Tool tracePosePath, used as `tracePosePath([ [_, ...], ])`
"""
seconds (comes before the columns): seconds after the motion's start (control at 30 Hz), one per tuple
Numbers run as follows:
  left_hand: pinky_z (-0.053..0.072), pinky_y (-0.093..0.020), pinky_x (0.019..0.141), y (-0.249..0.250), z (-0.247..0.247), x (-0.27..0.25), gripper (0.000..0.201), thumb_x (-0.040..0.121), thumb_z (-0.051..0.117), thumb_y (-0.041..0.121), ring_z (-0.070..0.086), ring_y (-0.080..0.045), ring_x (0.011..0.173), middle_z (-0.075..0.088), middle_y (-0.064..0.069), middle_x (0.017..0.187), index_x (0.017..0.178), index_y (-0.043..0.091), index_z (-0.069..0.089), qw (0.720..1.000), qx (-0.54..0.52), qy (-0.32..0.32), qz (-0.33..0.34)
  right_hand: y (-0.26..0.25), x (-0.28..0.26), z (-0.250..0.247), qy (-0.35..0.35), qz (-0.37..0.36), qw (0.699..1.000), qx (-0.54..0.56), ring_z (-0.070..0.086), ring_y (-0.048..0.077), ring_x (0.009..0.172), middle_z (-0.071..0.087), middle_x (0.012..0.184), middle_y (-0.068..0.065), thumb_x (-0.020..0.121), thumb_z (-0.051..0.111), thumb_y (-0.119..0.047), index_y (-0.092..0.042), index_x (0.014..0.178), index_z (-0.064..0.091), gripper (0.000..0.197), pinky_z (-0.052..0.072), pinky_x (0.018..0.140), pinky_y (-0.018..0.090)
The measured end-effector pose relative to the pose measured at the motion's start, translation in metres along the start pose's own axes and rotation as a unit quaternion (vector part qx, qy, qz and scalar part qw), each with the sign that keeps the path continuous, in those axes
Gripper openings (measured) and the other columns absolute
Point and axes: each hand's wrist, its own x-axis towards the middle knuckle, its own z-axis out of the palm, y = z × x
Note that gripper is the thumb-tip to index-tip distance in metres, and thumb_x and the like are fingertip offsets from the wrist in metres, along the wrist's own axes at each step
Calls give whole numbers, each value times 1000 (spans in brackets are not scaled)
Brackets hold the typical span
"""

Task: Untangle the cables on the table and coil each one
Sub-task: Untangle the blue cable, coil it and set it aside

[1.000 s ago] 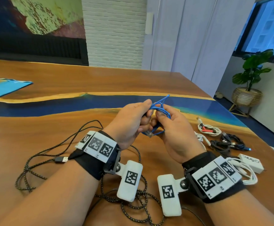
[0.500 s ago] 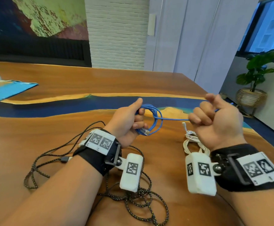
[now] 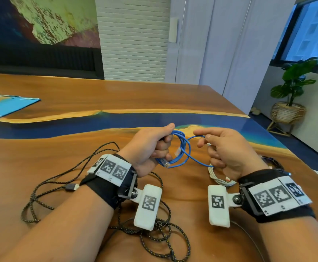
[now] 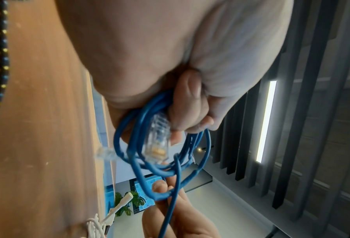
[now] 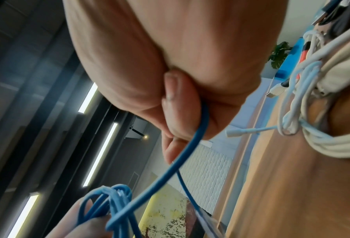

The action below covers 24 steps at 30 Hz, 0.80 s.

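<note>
Left hand [image 3: 150,146] fingers curled round a bunch of loops of the blue cable [image 3: 182,148], thumb on top, held up off the wooden table [image 3: 116,95]; in the left wrist view the fingers [image 4: 190,112] clamp the loops, and one clear plug [image 4: 156,140] hangs inside the coil, a second clear plug [image 4: 106,153] sticks out beside it. Right hand [image 3: 228,150] just beside the left hand, to its right, also in the air; a free strand of the blue cable runs from the coil into it, index finger and thumb extended over the strand's upper bend, lower fingers curled round the strand further down. Right wrist view: curled fingers [image 5: 176,103] grip the blue strand [image 5: 190,145], which runs down to the loops in the other hand. Both wrists wear black bands with white marker-tag blocks. Below the left hand, on the table, a black braided cable [image 3: 46,188] lies loose and tangled, its plug end [image 3: 71,187] beside the left wristband, more loops bunched nearer the camera than the left hand. Below the right hand, a coiled white cable [image 3: 218,178] lies on the table; right wrist view shows it wound in a bundle [image 5: 332,141] with other white leads near. Dark cables partly hidden behind the right wrist, cannot tell what kind. Far left of the left hand, a blue sheet [image 3: 6,107] on the table. Far right of the right hand, off the table, a potted plant [image 3: 292,95] in a woven basket.
</note>
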Motion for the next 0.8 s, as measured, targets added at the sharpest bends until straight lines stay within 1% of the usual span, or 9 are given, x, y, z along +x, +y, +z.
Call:
tracePosePath([
  [0.07, 38, -27, 55, 2, 0, -1, 43, 106, 49, 35, 11, -12, 44, 15, 6, 54, 68, 15, 48, 1000, -2, -1, 6, -1, -3, 1, -25, -1, 1000, 7, 20, 11, 41, 68, 87, 12, 108, 37, -4, -7, 111, 70, 33, 19, 33, 19],
  [0.17, 37, -27, 54, 3, -1, -3, 45, 105, 51, 35, 11, -12, 45, 15, 5, 54, 65, 15, 49, 1000, -4, -3, 14, 1, -4, 4, -70, -8, 997, 26, 21, 8, 34, 76, 104, 11, 108, 39, -7, -11, 119, 63, 27, 22, 31, 18],
  [0.27, 38, -27, 54, 2, -1, -3, 44, 105, 50, 34, 13, -11, 42, 16, 6, 53, 66, 15, 49, 1000, -1, -12, 19, 4, -7, 8, -126, -29, 991, -22, 23, 8, 31, 77, 99, 6, 108, 41, -8, -10, 119, 64, 25, 23, 30, 18],
  [0.37, 38, -26, 53, 3, 0, -3, 43, 106, 49, 35, 15, -11, 42, 18, 6, 52, 68, 14, 47, 1000, 16, -5, 24, 7, -10, 16, -178, -28, 983, -40, 23, 7, 31, 78, 106, 8, 109, 43, -12, -12, 120, 68, 28, 22, 30, 18],
  [0.47, 38, -27, 53, 4, 0, -2, 43, 107, 47, 35, 17, -12, 43, 20, 5, 53, 69, 14, 46, 999, 33, 4, 33, 8, -11, 17, -191, -5, 982, 14, 21, 6, 33, 76, 87, 5, 108, 40, -8, -7, 121, 69, 32, 18, 33, 19],
  [0.57, 41, -29, 56, 3, 3, -2, 41, 107, 47, 35, 19, -14, 46, 20, 2, 56, 72, 14, 46, 997, 57, 8, 43, 7, -12, 16, -186, 10, 980, 65, 17, 7, 37, 63, 67, 0, 105, 41, -12, -1, 115, 70, 33, 14, 36, 22],
  [0.7, 43, -29, 58, 2, 3, 0, 39, 105, 48, 36, 24, -12, 44, 24, 3, 56, 73, 14, 45, 995, 67, 20, 66, 11, -13, 21, -185, -21, 976, 115, 24, 7, 35, 65, 67, 2, 93, 60, -34, -1, 106, 70, 37, 14, 38, 22],
  [0.77, 42, -27, 58, 1, 3, 1, 39, 105, 49, 35, 30, -10, 42, 28, 2, 56, 74, 12, 45, 994, 71, 21, 78, 14, -12, 27, -172, -56, 980, 85, 34, 9, 35, 60, 60, 7, 84, 74, -31, -6, 96, 74, 28, 17, 38, 20],
  [0.8, 39, -25, 57, -1, 3, 3, 39, 105, 49, 35, 31, -9, 42, 29, 1, 58, 76, 9, 46, 993, 75, 21, 84, 16, -12, 31, -164, -66, 981, 76, 40, 12, 39, 61, 62, 10, 81, 78, -28, -10, 88, 75, 20, 23, 39, 21],
])
